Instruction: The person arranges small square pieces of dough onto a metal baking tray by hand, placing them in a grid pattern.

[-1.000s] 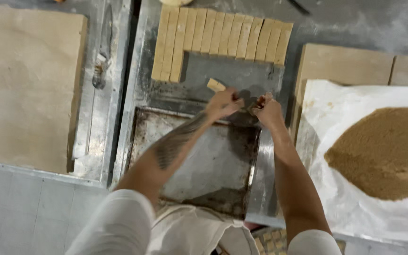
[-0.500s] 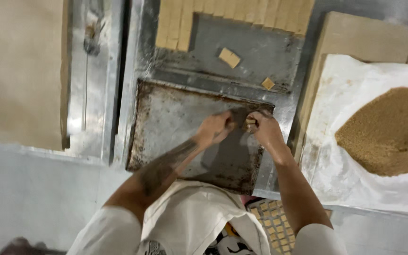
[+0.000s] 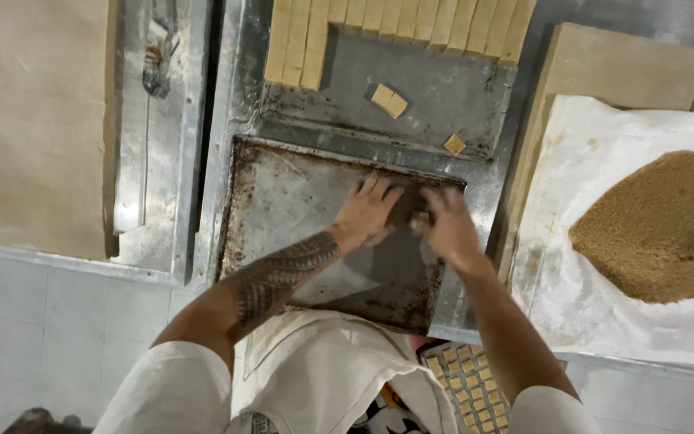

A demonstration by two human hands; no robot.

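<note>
My left hand (image 3: 367,213) lies fingers spread on a dark, stained metal baking tray (image 3: 283,209), near its far right corner. My right hand (image 3: 447,229) is beside it, fingers curled toward the left hand and blurred. A small pale speck shows at its fingertips, and I cannot tell whether it holds anything. Beyond the tray, on a larger metal sheet (image 3: 459,88), a row of tan dough strips (image 3: 395,20) lies along the far edge. Two loose tan squares (image 3: 389,100) (image 3: 454,145) lie nearer.
A heap of brown crumbs (image 3: 660,225) sits on a white sheet (image 3: 596,305) at the right, with a tan slab (image 3: 628,68) behind it. A big tan slab (image 3: 34,120) lies at the left beside a metal tool (image 3: 158,56). A tray of small squares (image 3: 467,386) is by my waist.
Both hands have drawn back from the loose squares on the far sheet toward me, onto the dark tray. The view has shifted with them, and the left fingers have spread.
</note>
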